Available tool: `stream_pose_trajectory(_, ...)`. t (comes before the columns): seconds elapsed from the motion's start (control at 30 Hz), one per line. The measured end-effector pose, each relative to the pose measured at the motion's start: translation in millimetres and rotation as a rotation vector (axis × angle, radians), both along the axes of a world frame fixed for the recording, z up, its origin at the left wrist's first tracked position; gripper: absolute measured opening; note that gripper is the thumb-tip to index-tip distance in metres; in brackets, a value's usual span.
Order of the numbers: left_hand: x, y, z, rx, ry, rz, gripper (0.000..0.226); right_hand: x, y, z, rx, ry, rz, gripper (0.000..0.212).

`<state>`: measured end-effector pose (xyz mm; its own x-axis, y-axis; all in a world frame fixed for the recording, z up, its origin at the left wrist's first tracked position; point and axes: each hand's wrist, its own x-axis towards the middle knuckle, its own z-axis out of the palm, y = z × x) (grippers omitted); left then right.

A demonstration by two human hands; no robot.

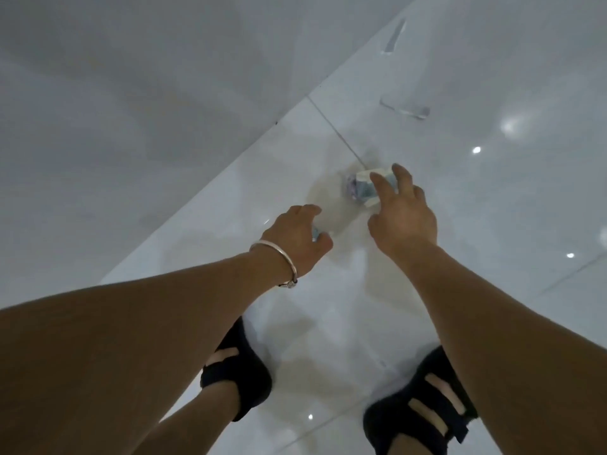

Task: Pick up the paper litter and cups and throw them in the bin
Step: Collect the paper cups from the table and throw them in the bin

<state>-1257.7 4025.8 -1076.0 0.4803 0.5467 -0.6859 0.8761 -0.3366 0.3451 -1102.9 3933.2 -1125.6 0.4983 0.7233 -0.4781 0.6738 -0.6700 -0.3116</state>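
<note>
1. The task looks to be in its early or middle part: a crumpled paper wad (358,188) lies on the glossy floor (492,208), just right of a tile joint and near the wall (131,126) on the left. It has not been lifted yet.
2. The right hand (405,213) is over the near right side of the wad with its fingers spread and released, grasping nothing. I cannot tell whether the fingertips touch the paper or hover just above it.
3. The left hand (294,239), with a bangle (279,254) on its wrist, is lower and nearer, left of the wad and apart from it. Its fingers are curled, and a small bluish-white scrap (316,237) shows between thumb and fingers, so it seems to be grasping a piece already gathered.
4. What is left, by my reading: close on the wad, lift it, and carry both pieces to the bin. Any cups remain to be collected too.
5. Neither the bin nor any cup is in view, so nothing shows how much litter has already been thrown away.
6. The right hand hides the wad's near right part, and the left palm covers most of the scrap, so its size is unclear.
7. A pale glassy shape (405,108) far right on the floor may be an object or a reflection; it is too blurred to tell.
8. Near the bottom edge, two black sandals (236,372) are partly covered by the forearms.
</note>
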Motion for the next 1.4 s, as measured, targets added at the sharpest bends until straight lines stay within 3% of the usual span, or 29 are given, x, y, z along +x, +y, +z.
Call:
stream_pose_trajectory(0.13,-5.2,8.2,-26.3,-0.013,-0.01,-0.014,0.059,6.8,-3.0,-32.4,0.021,-0.067,0.063,0.041)
stream_pose_trajectory(0.23,-8.7,3.9,-19.5,-0.033,-0.035,-0.001,0.062,-2.0,-13.4,-27.0,0.061,-0.011,-0.018,0.03)
stream_pose_trajectory(0.43,-9.1,-3.0,31.7,-0.089,-0.116,-0.02,0.081,-44.3,-29.6,47.5,0.382,0.32,-0.005,0.023)
stream_pose_trajectory(0.63,-17.3,5.3,76.0,-0.104,-0.162,-0.121,0.082,-49.8,-39.6,97.6,0.485,0.485,0.007,0.027)
stream_pose_trajectory(0.77,-33.0,11.2,72.9,-0.022,-0.084,-0.023,0.069,-57.3,-39.3,83.5,0.383,0.489,0.027,0.056)
stream_pose_trajectory(0.87,-58.6,18.0,52.7,0.065,0.055,0.093,0.066,-68.2,-29.9,44.6,0.217,0.298,0.087,0.078)
stream_pose_trajectory(0.97,-82.0,20.6,29.2,0.033,0.063,0.165,0.066,-91.8,-9.7,2.9,0.122,0.14,0.24,0.087)
stream_pose_trajectory(1.07,-95.1,21.2,8.9,0.01,0.017,0.169,0.076,-116.7,10.2,-32.1,-0.005,0.062,0.354,0.081)
stream_pose_trajectory(1.2,-105.5,22.2,-6.6,0.012,0.051,0.092,0.066,-134.5,19.0,-47.4,-0.025,0.014,0.385,0.044)
stream_pose_trajectory(1.3,-102.7,19.2,8.5,0.011,0.067,0.083,0.056,-129.6,12.7,-24.8,-0.057,0.159,0.233,0.043)
stream_pose_trajectory(1.4,-85.6,13.3,52.0,0.03,0.026,0.058,0.055,-108.3,1.4,29.7,-0.01,0.178,0.163,0.045)
